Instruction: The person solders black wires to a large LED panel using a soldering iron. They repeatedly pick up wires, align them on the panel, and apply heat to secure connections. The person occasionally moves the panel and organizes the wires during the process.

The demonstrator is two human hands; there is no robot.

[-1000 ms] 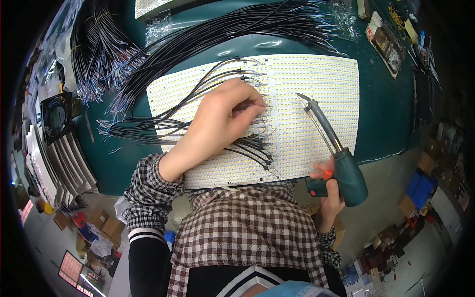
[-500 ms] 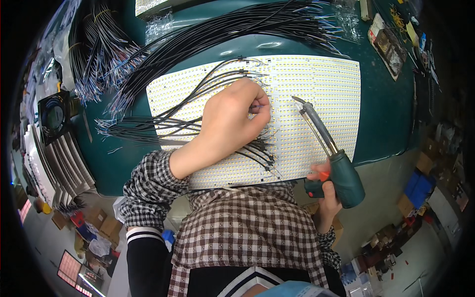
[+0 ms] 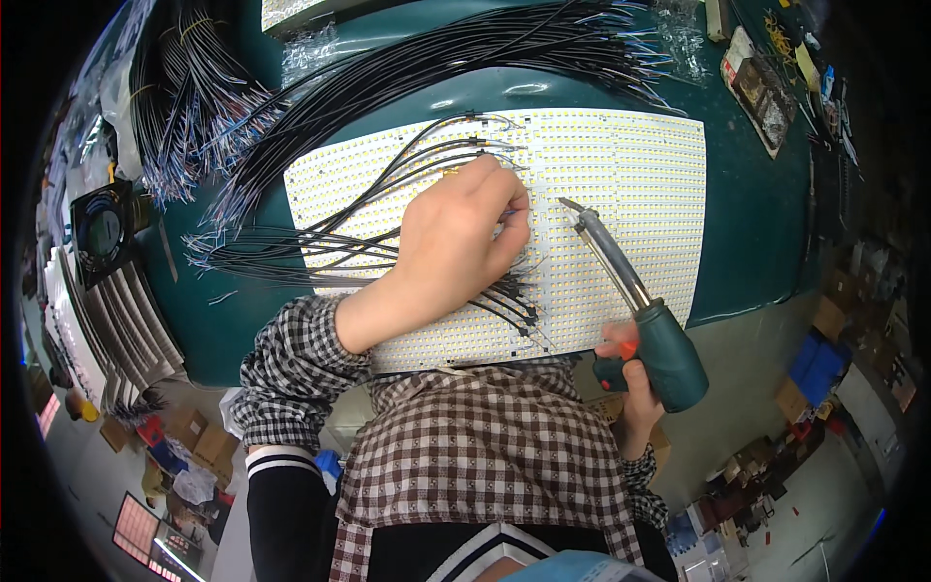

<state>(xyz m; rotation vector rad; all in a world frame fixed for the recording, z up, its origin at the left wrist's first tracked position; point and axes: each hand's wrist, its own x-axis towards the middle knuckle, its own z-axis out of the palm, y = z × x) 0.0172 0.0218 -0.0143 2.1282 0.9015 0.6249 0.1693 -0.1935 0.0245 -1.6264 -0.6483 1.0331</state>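
Note:
My left hand [image 3: 451,228] is closed in a pinch over the middle of a white LED panel [image 3: 630,194]. A bit of bluish wire shows between its fingertips, the rest covered by the hand. Several black cables [image 3: 373,199] run from the left under and around this hand, and some have their stripped ends lying on the panel's middle strip. In my right hand [image 3: 638,403], at the panel's front edge, is a green soldering gun [image 3: 671,361] with a red trigger. Its bent tip points up and left, over the panel to the right of my left fingertips, apart from them.
A long bundle of black cables [image 3: 417,68] lies behind the panel on the green tabletop [image 3: 752,218]. More tied cables [image 3: 199,107] are at the far left, above a black fan [image 3: 102,228] and stacked white panels [image 3: 121,320]. A stained block [image 3: 759,92] lies far right.
The soldering gun has shifted slightly left, bringing its tip closer to my left fingertips and a little lower in view. My left hand stays almost in place, still pinching.

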